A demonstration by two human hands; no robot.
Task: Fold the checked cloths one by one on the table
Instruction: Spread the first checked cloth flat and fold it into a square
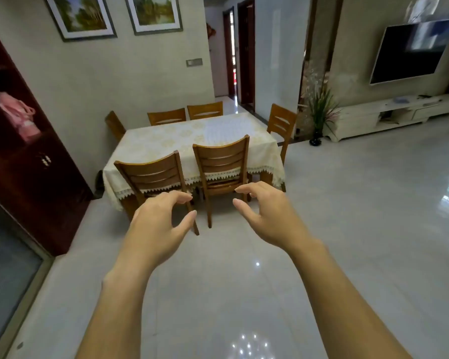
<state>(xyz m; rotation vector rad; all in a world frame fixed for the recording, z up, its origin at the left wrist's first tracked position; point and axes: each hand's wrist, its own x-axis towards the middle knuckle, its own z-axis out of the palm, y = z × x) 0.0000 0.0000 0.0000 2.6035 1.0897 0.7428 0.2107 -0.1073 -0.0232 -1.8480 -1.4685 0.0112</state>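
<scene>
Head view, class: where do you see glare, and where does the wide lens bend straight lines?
Head view: bright glare spots on the glossy floor between the forearms, a window reflection on the television, and window light mirrored on the tiles at far right. The cabinet edge leans and bows at the left border. Both hands, left hand and right hand, look sharp.

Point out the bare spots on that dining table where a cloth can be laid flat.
The whole tablecloth-covered table top looks bare. It is crowded at the near edge, where two wooden chairs are pushed in. No checked cloths are visible. Both the left hand and right hand are empty, over floor.
</scene>
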